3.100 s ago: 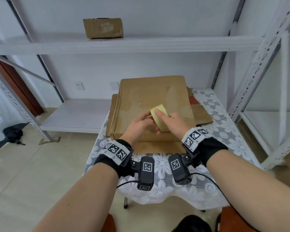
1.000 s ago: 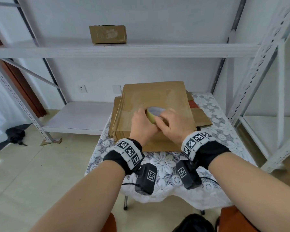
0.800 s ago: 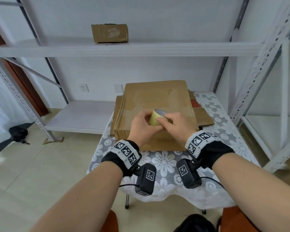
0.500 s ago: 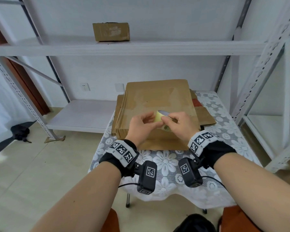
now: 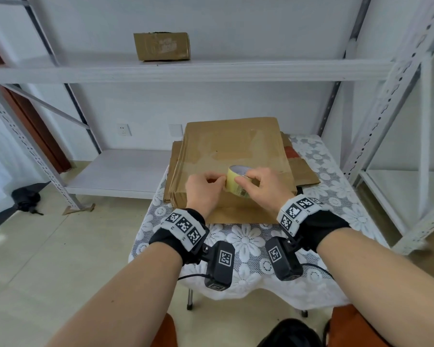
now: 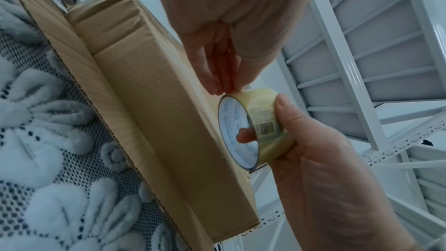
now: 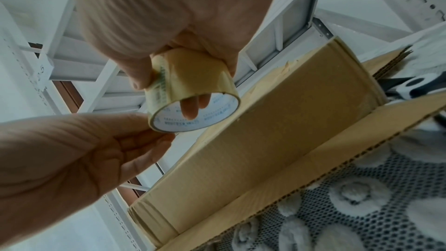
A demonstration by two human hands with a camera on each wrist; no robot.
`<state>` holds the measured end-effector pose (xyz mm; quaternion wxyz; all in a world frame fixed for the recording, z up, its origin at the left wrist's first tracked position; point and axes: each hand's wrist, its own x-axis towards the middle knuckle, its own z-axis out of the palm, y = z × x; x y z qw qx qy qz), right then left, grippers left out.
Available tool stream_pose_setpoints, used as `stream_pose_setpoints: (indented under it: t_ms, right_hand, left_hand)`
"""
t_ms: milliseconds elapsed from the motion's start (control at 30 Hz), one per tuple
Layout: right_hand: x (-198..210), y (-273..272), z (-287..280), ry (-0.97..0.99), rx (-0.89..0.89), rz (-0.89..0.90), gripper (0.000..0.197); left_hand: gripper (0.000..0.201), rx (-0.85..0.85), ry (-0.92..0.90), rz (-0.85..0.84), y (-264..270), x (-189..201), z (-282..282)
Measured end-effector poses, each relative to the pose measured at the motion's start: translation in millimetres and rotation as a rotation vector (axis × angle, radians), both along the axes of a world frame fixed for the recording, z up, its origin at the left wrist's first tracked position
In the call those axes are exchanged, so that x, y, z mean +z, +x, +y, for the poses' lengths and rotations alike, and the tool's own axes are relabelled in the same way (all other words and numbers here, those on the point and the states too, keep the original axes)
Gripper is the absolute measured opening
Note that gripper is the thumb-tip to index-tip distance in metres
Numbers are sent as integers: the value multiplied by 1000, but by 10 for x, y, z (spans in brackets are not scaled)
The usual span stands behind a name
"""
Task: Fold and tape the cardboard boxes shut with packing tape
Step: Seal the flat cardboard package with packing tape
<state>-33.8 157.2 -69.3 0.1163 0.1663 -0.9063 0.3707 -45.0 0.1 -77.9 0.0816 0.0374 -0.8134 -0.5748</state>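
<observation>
A roll of yellowish packing tape hangs just above a stack of flattened cardboard boxes on the table. My right hand grips the roll, thumb on its outer face and fingers through the core. My left hand pinches at the roll's left rim with thumb and fingertips. In the left wrist view the tape roll shows a barcode label on its side. The stack's folded edge lies right under the roll. No loose tape end shows.
The table has a white lace cloth. More flat cardboard with a red print sticks out at the stack's right. A small closed box sits on the upper shelf. White metal rack posts stand close at the right.
Both hands have kept the roll over the stack and turned it about. The left fingertips have shifted onto the roll's left rim.
</observation>
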Motion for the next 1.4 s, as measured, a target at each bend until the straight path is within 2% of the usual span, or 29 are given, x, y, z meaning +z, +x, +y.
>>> stream_pose_setpoints:
  t_ms: [133,300,433,733,833,933,1067,1300,1400]
  right_hand:
    - [-30,-18,43,-38,-21,-25,42]
    - [3,-16,71,-33,-12,-34,42]
    - [-2,-42,95,-33,-40,-46,44]
    - [80,-15,64,27,-47,-41,44]
    - [125,-23,55,-69,-25,-96,42]
    - [176,-25,49,-188,-31,-133,41]
    - [195,-55,35,-229,-50,-146,46]
    - [229,-103,2,-177,-66,-153,41]
    - [221,-120,-46,-128,-90,-145,44]
  left_hand:
    - [11,25,-9,60,41,29,11]
    - [6,-17,149,67,82,9,13]
    - [4,-35,192,102,116,1,38]
    - [12,-55,256,85,102,42,14]
    - [6,-28,257,102,81,50,3]
    - [8,-28,262,111,92,54,20]
    - [10,-32,340,110,121,61,23]
    - [4,-54,467,81,159,43,11]
    - [7,-19,410,98,159,25,10]
